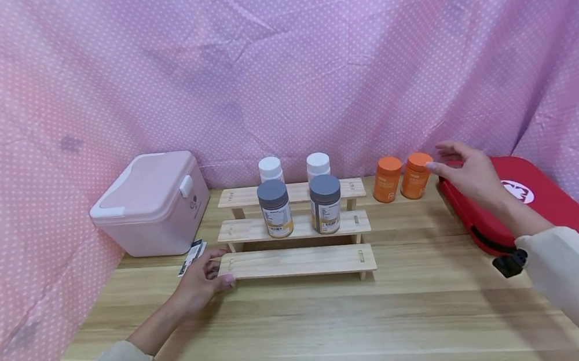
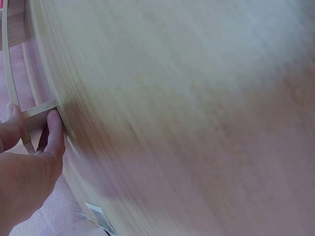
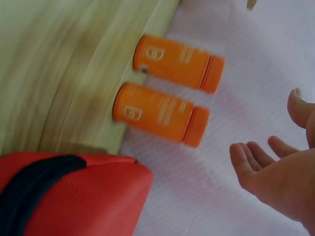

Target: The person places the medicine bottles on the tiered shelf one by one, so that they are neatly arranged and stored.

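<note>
At the left end of the lowest tier of a three-step wooden display rack (image 1: 297,261), my left hand (image 1: 198,282) pinches the board and its leg between thumb and fingers, as the left wrist view shows. My right hand (image 1: 469,173) hovers just right of an orange bottle (image 1: 417,176), fingers spread and holding nothing. In the right wrist view, a gap separates that bottle (image 3: 157,114) from the fingers. A second orange bottle (image 1: 388,180) stands beside it, to its left. Two grey-lidded bottles (image 1: 275,208) stand on the middle tier, and two white bottles (image 1: 270,169) on the top tier.
A pink lidded box (image 1: 150,205) stands at the back left, with a small printed card (image 1: 192,256) on the table by it. Under my right forearm lies a red first-aid case (image 1: 547,196). A pink dotted curtain (image 1: 279,77) hangs behind the wooden table (image 1: 304,330).
</note>
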`<state>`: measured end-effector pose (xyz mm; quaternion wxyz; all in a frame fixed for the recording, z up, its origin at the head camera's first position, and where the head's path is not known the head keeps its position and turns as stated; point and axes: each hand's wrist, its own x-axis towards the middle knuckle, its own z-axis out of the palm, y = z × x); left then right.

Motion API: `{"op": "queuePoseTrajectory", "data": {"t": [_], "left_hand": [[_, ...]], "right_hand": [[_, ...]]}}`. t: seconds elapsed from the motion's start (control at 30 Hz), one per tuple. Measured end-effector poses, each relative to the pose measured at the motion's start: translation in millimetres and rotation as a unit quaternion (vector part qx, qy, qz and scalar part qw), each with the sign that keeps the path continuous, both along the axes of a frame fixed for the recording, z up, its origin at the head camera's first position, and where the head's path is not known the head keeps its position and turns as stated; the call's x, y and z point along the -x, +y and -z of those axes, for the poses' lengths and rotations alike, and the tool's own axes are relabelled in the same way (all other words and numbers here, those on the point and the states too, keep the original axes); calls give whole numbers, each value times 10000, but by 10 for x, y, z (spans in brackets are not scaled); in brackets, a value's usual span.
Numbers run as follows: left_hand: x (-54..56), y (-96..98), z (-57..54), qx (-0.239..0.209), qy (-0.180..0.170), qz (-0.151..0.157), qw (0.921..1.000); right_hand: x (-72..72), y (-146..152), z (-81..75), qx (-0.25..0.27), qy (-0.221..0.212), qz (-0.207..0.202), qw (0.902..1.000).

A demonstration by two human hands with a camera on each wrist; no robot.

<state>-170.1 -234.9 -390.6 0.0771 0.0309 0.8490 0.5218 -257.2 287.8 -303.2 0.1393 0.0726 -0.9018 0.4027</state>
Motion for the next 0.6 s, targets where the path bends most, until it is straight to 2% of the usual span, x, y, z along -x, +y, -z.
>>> {"op": "queuePoseTrajectory", "data": {"t": [0.2, 0.43, 0.6], "left_hand": [[14, -7, 9, -3, -7, 3, 10000], [18, -17, 3, 102, 40, 17, 9999], [8, -10, 2, 102, 21, -4, 9999]], "right_hand": [[215, 128, 31, 304, -253, 115, 9992], [455, 189, 152, 139, -1060, -218, 9940], [553, 213, 275, 327, -1520, -345, 9872]]}}
